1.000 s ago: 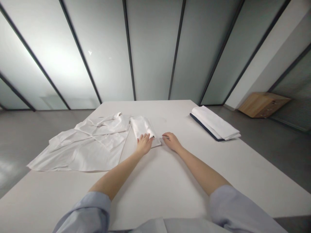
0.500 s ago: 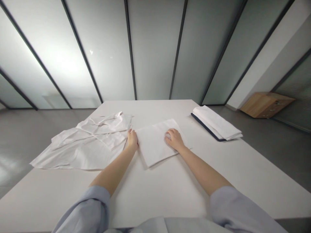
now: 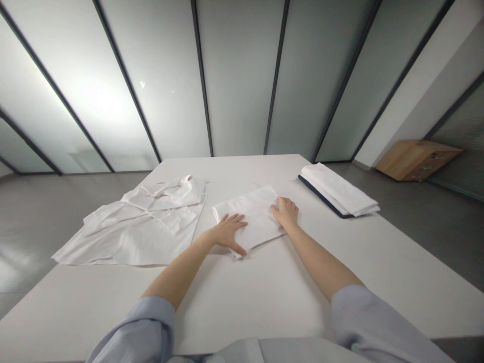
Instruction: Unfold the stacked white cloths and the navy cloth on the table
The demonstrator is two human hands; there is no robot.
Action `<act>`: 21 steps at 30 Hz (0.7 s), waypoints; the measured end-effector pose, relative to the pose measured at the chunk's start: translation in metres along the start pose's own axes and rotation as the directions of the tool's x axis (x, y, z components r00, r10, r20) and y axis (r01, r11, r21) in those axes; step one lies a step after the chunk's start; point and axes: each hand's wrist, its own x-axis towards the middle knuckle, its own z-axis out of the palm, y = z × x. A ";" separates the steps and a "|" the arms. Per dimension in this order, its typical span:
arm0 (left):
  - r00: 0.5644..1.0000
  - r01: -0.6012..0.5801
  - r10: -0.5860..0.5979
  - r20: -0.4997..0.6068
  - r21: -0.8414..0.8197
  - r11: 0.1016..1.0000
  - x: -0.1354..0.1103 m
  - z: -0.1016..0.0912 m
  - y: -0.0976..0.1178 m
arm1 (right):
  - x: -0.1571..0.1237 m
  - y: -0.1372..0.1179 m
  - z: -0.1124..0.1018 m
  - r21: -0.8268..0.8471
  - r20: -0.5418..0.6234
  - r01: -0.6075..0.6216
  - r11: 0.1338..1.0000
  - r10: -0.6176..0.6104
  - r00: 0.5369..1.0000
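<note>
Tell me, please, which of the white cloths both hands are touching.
The folded white cloth in the middle: the left hand and right hand touch it, while the rumpled white cloth at left and white cloth stack at right lie untouched.

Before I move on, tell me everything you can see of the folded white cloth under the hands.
The folded white cloth looks like smooth, soft fabric, roughly four-sided, with layered edges showing at its left. It lies mostly flat on the white table, turned slightly askew. The left hand spreads over its near-left part; the right hand is at its right edge. Its underside is hidden.
</note>
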 end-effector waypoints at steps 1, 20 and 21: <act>1.000 0.007 -0.008 0.024 0.012 1.000 -0.001 0.000 0.000 | 0.000 0.000 -0.001 0.001 -0.027 0.014 1.000 -0.014 1.000; 0.786 -0.082 -0.600 -0.147 -0.987 0.136 0.010 -0.013 -0.041 | 0.017 0.019 -0.003 0.559 -0.246 -0.190 0.807 0.381 0.891; 0.759 -0.115 -0.631 -0.160 -0.987 0.112 0.011 -0.017 -0.044 | 0.017 0.019 -0.002 0.559 -0.237 -0.182 0.809 0.366 0.900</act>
